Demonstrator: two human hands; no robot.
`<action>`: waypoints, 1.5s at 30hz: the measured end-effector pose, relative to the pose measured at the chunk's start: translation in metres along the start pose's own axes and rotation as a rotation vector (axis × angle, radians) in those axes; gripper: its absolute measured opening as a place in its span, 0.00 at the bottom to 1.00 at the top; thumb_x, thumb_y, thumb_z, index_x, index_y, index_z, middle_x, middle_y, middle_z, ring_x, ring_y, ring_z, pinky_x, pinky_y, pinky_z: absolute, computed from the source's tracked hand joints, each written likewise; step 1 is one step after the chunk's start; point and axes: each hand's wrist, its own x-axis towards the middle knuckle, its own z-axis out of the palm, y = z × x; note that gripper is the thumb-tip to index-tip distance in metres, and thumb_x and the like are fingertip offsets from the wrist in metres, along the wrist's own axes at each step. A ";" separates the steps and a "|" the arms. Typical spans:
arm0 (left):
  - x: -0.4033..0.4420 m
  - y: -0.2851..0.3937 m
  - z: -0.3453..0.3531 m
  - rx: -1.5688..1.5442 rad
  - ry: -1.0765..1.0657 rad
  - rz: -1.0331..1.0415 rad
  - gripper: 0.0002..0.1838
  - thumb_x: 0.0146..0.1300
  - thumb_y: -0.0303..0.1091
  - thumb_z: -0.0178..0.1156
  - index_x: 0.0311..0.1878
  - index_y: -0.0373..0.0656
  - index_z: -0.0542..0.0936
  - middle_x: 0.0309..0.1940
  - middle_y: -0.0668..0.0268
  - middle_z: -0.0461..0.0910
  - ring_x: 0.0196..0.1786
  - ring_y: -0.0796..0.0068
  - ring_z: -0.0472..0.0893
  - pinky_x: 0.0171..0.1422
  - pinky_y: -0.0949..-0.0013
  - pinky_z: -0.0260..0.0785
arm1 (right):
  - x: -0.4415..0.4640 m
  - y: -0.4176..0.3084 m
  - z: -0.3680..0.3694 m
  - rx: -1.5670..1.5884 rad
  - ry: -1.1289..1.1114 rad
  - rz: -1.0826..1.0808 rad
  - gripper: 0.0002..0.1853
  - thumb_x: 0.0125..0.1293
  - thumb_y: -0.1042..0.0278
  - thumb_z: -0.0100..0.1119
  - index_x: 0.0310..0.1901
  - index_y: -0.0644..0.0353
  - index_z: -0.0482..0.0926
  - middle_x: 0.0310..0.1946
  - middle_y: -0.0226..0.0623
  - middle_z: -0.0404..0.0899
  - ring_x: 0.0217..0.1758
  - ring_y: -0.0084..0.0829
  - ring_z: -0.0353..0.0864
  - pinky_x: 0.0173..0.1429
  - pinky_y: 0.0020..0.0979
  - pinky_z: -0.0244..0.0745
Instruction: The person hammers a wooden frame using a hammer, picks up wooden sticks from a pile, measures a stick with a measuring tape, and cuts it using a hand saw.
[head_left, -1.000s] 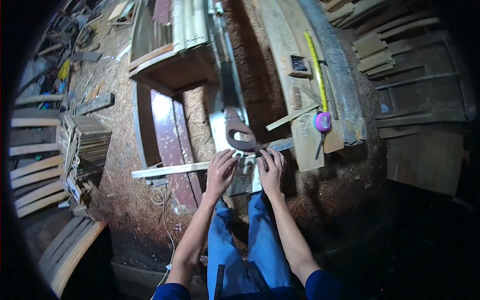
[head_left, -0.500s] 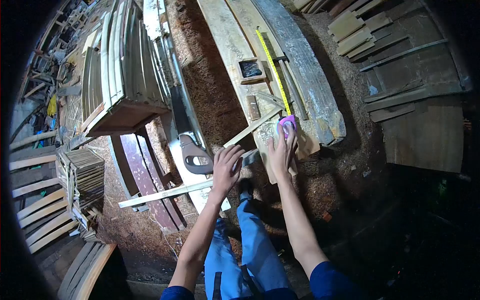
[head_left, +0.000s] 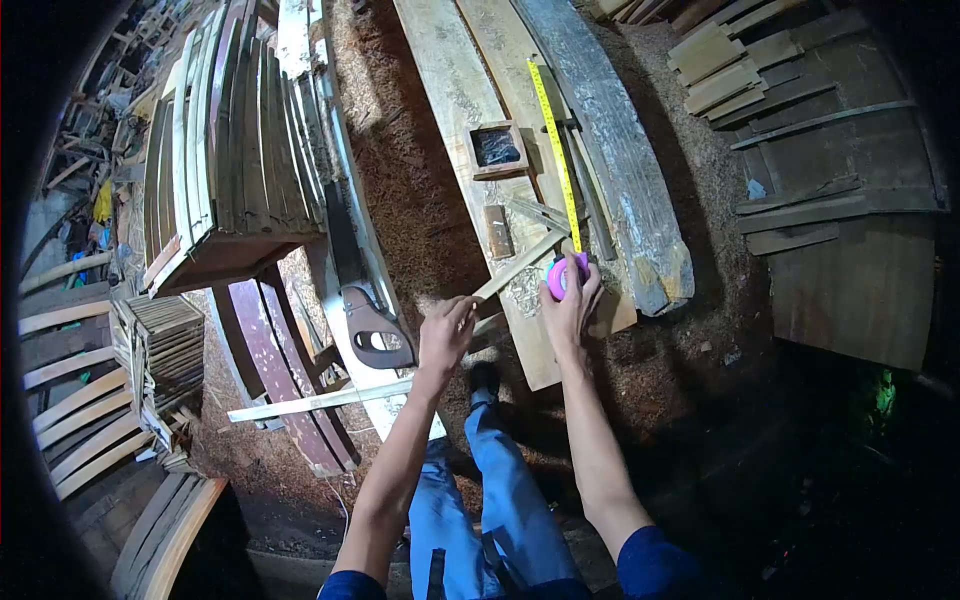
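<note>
My right hand [head_left: 572,312] is closed around a pink-and-purple tape measure [head_left: 558,280]. Its yellow blade [head_left: 552,130] runs out along the wooden planks, away from me. At the near end of a thin wooden strip [head_left: 520,266], my left hand [head_left: 446,335] has its fingers closed on it. The strip slants up to a wooden try square [head_left: 540,212] lying on the plank [head_left: 535,360]. A small wooden box with a dark inside [head_left: 497,150] and a brown wooden block [head_left: 498,232] rest beside them. A dark metal bar [head_left: 590,190] lies right of the blade.
Left of my left hand, a handsaw [head_left: 375,335] lies on a pale beam [head_left: 385,400]. A slatted wooden piece [head_left: 240,150] stands farther left. A weathered grey beam [head_left: 630,180] borders the planks. Stacked boards [head_left: 720,75] lie at right; wood shavings [head_left: 420,170] cover the floor.
My left hand's spread fingers have closed on the strip's near end. The tape measure has turned in my right hand and moved slightly down and left. The view has shifted a little.
</note>
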 end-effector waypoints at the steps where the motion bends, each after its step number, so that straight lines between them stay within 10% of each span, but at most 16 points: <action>1: -0.001 0.000 0.002 -0.005 -0.012 -0.008 0.15 0.64 0.28 0.67 0.54 0.43 0.86 0.52 0.58 0.87 0.51 0.52 0.85 0.58 0.55 0.78 | 0.001 0.002 0.001 0.001 0.010 -0.007 0.44 0.53 0.71 0.78 0.74 0.50 0.72 0.67 0.56 0.63 0.71 0.57 0.67 0.75 0.52 0.64; 21: 0.001 0.028 0.032 -0.136 -0.042 -0.015 0.18 0.64 0.29 0.71 0.57 0.42 0.87 0.62 0.54 0.84 0.58 0.53 0.85 0.62 0.58 0.79 | -0.023 -0.012 -0.039 0.202 0.019 0.041 0.37 0.48 0.71 0.76 0.63 0.60 0.74 0.56 0.53 0.71 0.62 0.55 0.73 0.68 0.52 0.70; 30: -0.055 0.023 -0.060 0.046 0.031 0.230 0.22 0.61 0.25 0.69 0.60 0.44 0.85 0.65 0.56 0.82 0.69 0.52 0.79 0.79 0.46 0.63 | -0.090 -0.032 -0.046 0.261 0.095 -0.139 0.34 0.51 0.79 0.70 0.62 0.59 0.73 0.59 0.51 0.75 0.63 0.53 0.76 0.69 0.50 0.71; 45: -0.295 -0.097 -0.248 0.253 0.241 0.370 0.25 0.57 0.28 0.72 0.60 0.50 0.84 0.67 0.56 0.78 0.70 0.54 0.78 0.77 0.46 0.63 | -0.277 -0.205 -0.023 0.321 -0.259 -0.320 0.30 0.46 0.83 0.73 0.56 0.59 0.83 0.57 0.43 0.82 0.62 0.48 0.81 0.69 0.44 0.77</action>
